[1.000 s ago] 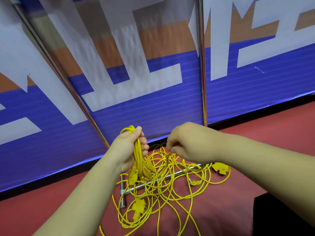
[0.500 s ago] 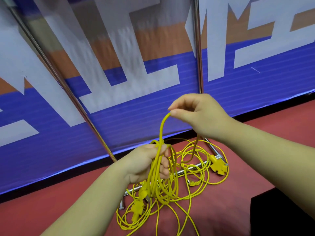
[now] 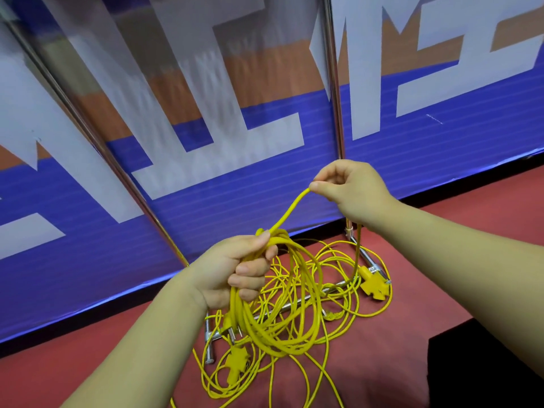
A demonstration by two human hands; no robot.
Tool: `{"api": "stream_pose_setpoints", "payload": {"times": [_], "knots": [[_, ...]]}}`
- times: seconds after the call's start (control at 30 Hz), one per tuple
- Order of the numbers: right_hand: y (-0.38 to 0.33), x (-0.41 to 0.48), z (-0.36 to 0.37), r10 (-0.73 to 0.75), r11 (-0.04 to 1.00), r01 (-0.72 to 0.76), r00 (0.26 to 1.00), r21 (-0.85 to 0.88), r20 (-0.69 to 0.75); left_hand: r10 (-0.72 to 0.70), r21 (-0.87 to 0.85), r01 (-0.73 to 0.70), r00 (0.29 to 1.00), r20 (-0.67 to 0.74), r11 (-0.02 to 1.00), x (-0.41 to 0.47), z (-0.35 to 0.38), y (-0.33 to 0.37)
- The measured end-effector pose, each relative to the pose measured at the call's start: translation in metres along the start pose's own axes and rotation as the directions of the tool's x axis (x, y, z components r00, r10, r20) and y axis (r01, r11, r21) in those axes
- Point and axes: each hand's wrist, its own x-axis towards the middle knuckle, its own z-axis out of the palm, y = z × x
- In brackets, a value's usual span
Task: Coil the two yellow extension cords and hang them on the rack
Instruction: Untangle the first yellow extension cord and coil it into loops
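My left hand (image 3: 238,269) grips a bundle of yellow cord loops (image 3: 282,322) that hang below it over the floor. My right hand (image 3: 350,187) is up and to the right, pinching the same cord; a strand runs from it down to the left hand. More yellow cord (image 3: 338,293) lies tangled on the red floor beneath, with a yellow socket block (image 3: 374,282) at the right and another (image 3: 237,363) lower left. The rack's chrome uprights (image 3: 334,92) rise before the banner, and its base bars (image 3: 297,303) lie under the tangle.
A blue, white and orange banner (image 3: 235,178) fills the background behind the rack. The floor (image 3: 397,343) is red. A black object (image 3: 482,369) sits at the lower right, close to my right forearm.
My right hand rose from the tangle and drew a length of cord up and to the right. My left hand dropped lower with its bundle of loops.
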Motion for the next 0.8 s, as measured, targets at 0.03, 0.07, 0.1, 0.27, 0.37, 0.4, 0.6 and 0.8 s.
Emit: {"api": "stream_pose_setpoints", "payload": {"times": [0.03, 0.07, 0.1, 0.27, 0.37, 0.4, 0.6, 0.8], "knots": [[0.002, 0.0, 0.002, 0.016, 1.0, -0.017, 0.999, 0.011, 0.028, 0.01, -0.017, -0.01, 0.999, 0.031, 1.0, -0.003, -0.001, 0.002], [0.004, -0.001, 0.003, 0.034, 0.999, -0.037, 0.997, 0.031, 0.071, 0.03, -0.047, -0.028, 0.998, 0.059, 0.999, -0.005, -0.004, 0.005], [0.006, -0.002, 0.005, 0.049, 0.997, -0.055, 0.991, 0.051, 0.123, 0.06, -0.082, -0.054, 0.995, 0.08, 0.995, -0.008, -0.007, 0.008], [0.009, -0.012, 0.016, 0.058, 0.993, -0.09, 0.931, 0.071, 0.359, 0.237, -0.158, -0.219, 0.965, 0.11, 0.963, -0.022, -0.023, 0.019], [0.005, -0.016, 0.021, 0.051, 0.992, -0.093, 0.907, 0.082, 0.417, 0.268, -0.189, -0.239, 0.952, 0.15, 0.953, -0.031, -0.03, 0.019], [0.003, -0.017, 0.021, 0.042, 0.993, -0.085, 0.903, 0.082, 0.427, 0.271, -0.197, -0.238, 0.948, 0.164, 0.951, -0.033, -0.032, 0.019], [-0.005, -0.02, 0.021, 0.0, 0.996, -0.026, 0.953, 0.082, 0.303, 0.177, -0.085, -0.162, 0.959, 0.22, 0.983, -0.037, -0.037, 0.013], [-0.019, -0.017, 0.024, -0.053, 0.997, 0.044, 0.984, 0.057, 0.172, 0.078, -0.007, -0.078, 0.994, 0.07, 0.997, -0.025, -0.035, 0.002]]}}
